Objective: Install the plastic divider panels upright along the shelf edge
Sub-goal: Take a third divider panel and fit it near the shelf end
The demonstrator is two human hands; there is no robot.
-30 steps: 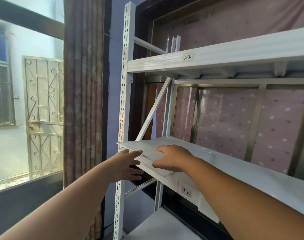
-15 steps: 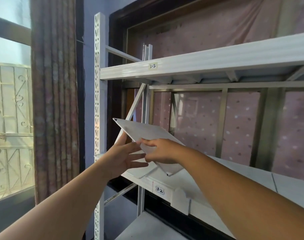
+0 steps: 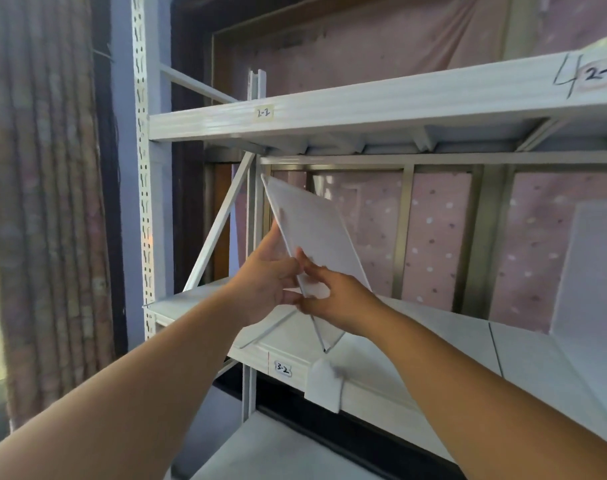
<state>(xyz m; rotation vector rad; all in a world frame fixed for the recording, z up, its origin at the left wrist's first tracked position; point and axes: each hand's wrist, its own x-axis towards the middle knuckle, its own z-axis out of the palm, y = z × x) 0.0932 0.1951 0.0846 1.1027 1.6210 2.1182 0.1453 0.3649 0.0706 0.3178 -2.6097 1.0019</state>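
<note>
Both bare forearms reach up and forward from the lower corners toward the shelf point(image 3: 416, 344). The left hand point(image 3: 265, 280) holds the left long edge of the panel point(image 3: 316, 233), thumb on the near face and fingers curled behind it. The right hand point(image 3: 336, 296) pinches the same panel lower down, thumb on the front face and fingers wrapped around its right side. The panel is a white, thin rectangle, tilted with its top leaning left and back toward the diagonal brace point(image 3: 222, 220); its bottom corner sits just above the shelf's front edge, close to the tag point(image 3: 283, 368) marked 3-2 and a white clip point(image 3: 324, 386) hanging off that edge. Open space runs between this shelf and the upper shelf point(image 3: 381, 102), and the shelf surface to the right lies bare up to another panel point(image 3: 589, 268) standing upright at far right.
</note>
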